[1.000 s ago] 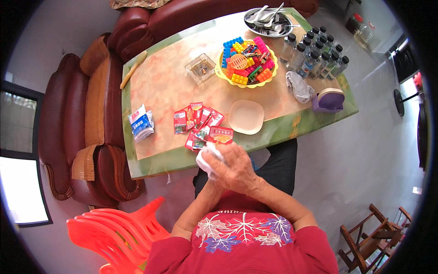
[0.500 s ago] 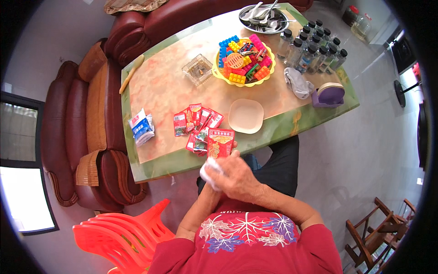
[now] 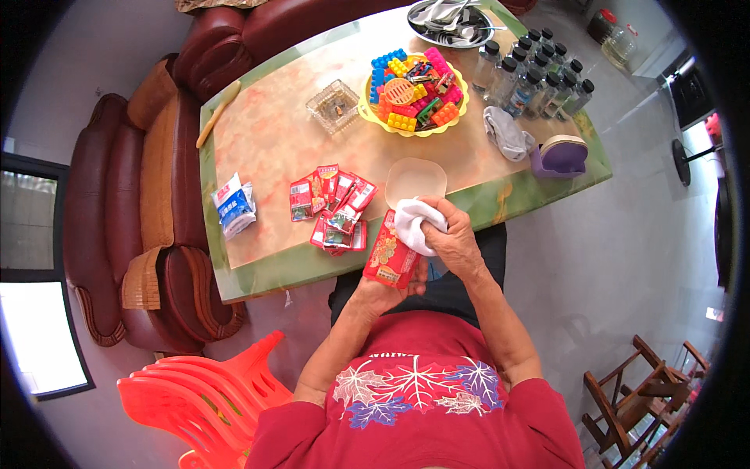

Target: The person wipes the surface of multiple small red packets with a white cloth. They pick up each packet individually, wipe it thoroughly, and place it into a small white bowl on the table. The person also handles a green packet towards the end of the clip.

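"Where's the packet (image 3: 385, 258)?"
"Just this side of the tray (image 3: 416, 176), gripped in the left hand (image 3: 384, 295)"
"And the right hand (image 3: 455, 236)?"
"Clutching a cloth (image 3: 416, 221) over the packet's far end; a pile (image 3: 341, 205) lies left of the tray"

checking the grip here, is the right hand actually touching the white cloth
Touching. The head view shows it plainly: the right hand has its fingers closed on the white cloth, bunching the fabric.
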### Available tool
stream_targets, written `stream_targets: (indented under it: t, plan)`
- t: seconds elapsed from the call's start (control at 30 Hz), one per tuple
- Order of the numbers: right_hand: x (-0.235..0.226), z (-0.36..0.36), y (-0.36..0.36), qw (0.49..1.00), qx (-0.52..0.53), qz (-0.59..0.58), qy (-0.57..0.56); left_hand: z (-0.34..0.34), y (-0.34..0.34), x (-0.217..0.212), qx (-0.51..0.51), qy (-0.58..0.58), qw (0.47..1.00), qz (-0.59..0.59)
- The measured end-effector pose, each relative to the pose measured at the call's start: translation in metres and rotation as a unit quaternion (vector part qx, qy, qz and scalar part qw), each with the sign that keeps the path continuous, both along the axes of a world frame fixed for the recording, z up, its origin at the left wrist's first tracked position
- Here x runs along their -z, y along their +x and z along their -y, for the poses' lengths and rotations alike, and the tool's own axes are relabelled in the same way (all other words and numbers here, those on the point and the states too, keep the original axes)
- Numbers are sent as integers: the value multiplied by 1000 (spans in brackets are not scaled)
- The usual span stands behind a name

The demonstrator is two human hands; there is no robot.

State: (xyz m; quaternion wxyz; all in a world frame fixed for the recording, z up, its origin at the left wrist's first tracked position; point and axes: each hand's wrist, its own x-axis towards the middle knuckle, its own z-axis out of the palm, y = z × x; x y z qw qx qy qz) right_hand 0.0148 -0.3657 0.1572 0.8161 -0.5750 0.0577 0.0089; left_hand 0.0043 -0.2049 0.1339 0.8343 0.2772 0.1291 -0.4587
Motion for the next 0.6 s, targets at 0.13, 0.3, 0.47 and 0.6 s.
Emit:
stream_targets:
  t: [0.13, 0.3, 0.47, 0.6]
  plan:
    - [5, 5, 2, 999, 9, 12, 38, 5, 17, -41, -176, -20, 982, -66]
    - [23, -1, 4, 994, 68, 13, -88, -24, 23, -23, -51, 39, 994, 84]
    - [13, -13, -5, 812, 150, 189, -532, -14, 16, -12, -119, 45, 990, 67]
    - [11, -18, -27, 781, 105, 231, -571, -13, 15, 3, -167, 39, 983, 59]
